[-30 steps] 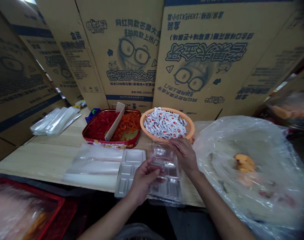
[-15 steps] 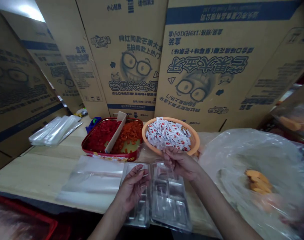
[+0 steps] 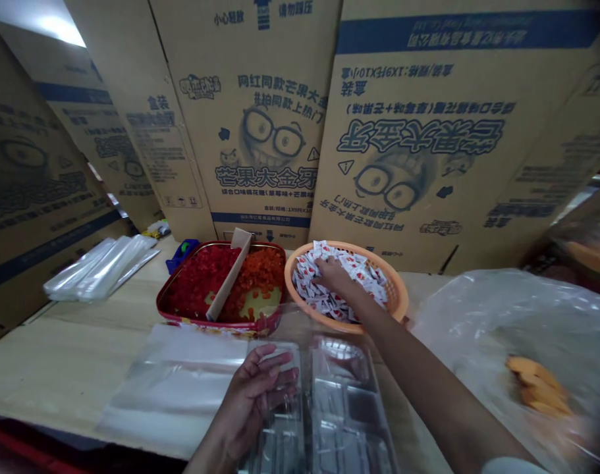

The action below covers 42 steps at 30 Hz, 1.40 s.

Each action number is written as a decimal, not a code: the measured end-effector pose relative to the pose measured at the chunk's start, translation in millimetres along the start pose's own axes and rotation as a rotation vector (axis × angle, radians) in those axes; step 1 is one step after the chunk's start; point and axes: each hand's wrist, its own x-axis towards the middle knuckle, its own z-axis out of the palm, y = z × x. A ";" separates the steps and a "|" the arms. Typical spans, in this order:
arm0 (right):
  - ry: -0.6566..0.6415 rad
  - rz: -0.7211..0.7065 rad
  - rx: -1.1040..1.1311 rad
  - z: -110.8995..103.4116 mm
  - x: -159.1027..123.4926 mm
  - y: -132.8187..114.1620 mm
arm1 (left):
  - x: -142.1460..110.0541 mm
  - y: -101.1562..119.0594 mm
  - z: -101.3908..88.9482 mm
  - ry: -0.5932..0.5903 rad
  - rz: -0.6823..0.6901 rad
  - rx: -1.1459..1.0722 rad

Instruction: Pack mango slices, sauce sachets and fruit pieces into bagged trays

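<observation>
My right hand (image 3: 333, 275) reaches into an orange plastic basket (image 3: 398, 299) heaped with small white printed sachets (image 3: 366, 280). Its fingers are bent and a little apart, with their tips among the sachets; I see none lifted. Over a clear plastic compartment tray (image 3: 284, 428), my left hand (image 3: 263, 388) is half turned up, fingers loosely curled and apart, with nothing visible in it. Beside it on the right lies another clear compartment tray (image 3: 349, 401). The left hand and forearm hide part of the first tray.
A red-rimmed tin (image 3: 220, 322), split by a cardboard strip (image 3: 230, 276), holds red and orange pieces. Clear plastic bags (image 3: 181, 375) lie at left, with another stack (image 3: 102, 266) behind. A large clear bag (image 3: 458, 316) with orange pieces (image 3: 539, 385) sits right. Cardboard boxes (image 3: 270, 85) wall the back.
My right hand has moved from above the right tray, forward into the sachets. My left hand stays over the left tray, its fingers spread more. The view has shifted slightly.
</observation>
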 end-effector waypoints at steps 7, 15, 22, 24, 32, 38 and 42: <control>-0.126 0.245 0.204 -12.1 0.2 -8.0 | -7.3 7.7 -7.7 0.028 -0.040 0.002; -0.139 0.542 0.527 -57.3 -33.3 -21.3 | -16.5 3.3 -5.7 -0.024 -0.123 0.017; -0.115 0.669 0.896 -91.8 -57.0 -67.0 | -25.2 -4.2 -4.6 -0.156 -0.118 -0.009; -0.223 0.644 1.016 -97.2 -66.6 -92.9 | -28.5 -4.7 -4.1 -0.202 -0.112 -0.008; -0.555 0.388 0.958 -98.7 -112.7 -162.5 | -41.1 -0.3 -6.6 -0.215 -0.064 -0.065; -0.541 0.233 0.828 -93.8 -127.5 -174.4 | -50.5 -1.7 -5.4 -0.190 -0.031 -0.095; -0.669 0.038 0.712 -87.9 -129.8 -190.1 | -52.6 -8.6 -2.0 -0.226 -0.032 -0.102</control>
